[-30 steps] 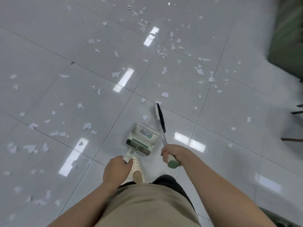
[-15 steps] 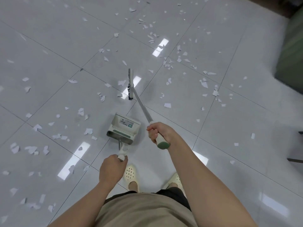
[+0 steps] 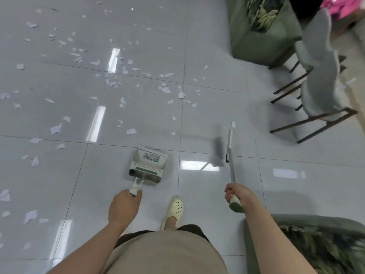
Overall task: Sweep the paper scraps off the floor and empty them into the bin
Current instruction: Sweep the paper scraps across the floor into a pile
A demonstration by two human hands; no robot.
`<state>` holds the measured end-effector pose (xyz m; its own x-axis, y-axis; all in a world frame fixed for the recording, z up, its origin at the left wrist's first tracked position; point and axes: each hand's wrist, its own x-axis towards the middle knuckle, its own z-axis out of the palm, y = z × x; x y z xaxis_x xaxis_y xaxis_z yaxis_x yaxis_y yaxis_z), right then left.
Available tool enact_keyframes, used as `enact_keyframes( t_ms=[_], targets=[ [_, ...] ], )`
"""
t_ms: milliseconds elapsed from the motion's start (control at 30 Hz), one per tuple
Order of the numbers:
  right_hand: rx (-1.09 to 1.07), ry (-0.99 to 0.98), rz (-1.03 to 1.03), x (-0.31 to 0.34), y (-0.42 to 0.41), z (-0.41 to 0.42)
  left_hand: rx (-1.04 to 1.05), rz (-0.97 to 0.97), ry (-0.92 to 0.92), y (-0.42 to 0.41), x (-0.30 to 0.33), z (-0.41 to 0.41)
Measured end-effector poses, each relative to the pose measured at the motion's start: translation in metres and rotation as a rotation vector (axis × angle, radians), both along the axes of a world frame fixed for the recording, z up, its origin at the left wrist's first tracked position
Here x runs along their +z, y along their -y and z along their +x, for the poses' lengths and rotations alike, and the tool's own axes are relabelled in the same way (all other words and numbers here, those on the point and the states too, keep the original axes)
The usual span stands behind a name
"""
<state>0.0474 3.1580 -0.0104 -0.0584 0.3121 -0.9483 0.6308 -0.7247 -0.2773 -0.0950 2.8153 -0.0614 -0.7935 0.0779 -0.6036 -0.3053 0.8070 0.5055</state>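
Paper scraps [image 3: 131, 131] blurred; broom [image 3: 230, 155] head smeared.

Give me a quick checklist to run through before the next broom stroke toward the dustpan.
1. Left hand grips the handle of the white and green plastic dustpan: ok.
2. Right hand grips the long-handled white broom: ok.
3. Dustpan resting flat on the glossy grey tile floor: cannot tell.
4. White torn paper scraps within the broom's path: not ok, most lie left of it, beyond the dustpan.
5. Black metal chair legs clear of the broom head: ok, apart.
6. Bin in sight: not ok, none visible.
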Motion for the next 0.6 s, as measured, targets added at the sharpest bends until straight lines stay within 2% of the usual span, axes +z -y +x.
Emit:
enact_keyframes(
  t_ms=[167, 333, 467, 600],
  targets=[
    [-0.212, 0.004, 0.002, -0.006, -0.071, 0.062, -0.229, -0.031, 0.014, -0.076, 0.001, 0.014],
    [-0.309, -0.021, -0.051, -0.016, -0.109, 0.073, -0.302, -0.064, 0.041, -0.110, 0.007, 0.035],
    [-0.225, -0.020, -0.175, -0.035, -0.107, 0.050, -0.262, -0.072, 0.070, -0.113, 0.011, 0.037],
    [0.060, 0.023, -0.271, -0.045, -0.079, 0.020, -0.132, -0.066, 0.057, -0.105, 0.017, 0.024]
  ],
)
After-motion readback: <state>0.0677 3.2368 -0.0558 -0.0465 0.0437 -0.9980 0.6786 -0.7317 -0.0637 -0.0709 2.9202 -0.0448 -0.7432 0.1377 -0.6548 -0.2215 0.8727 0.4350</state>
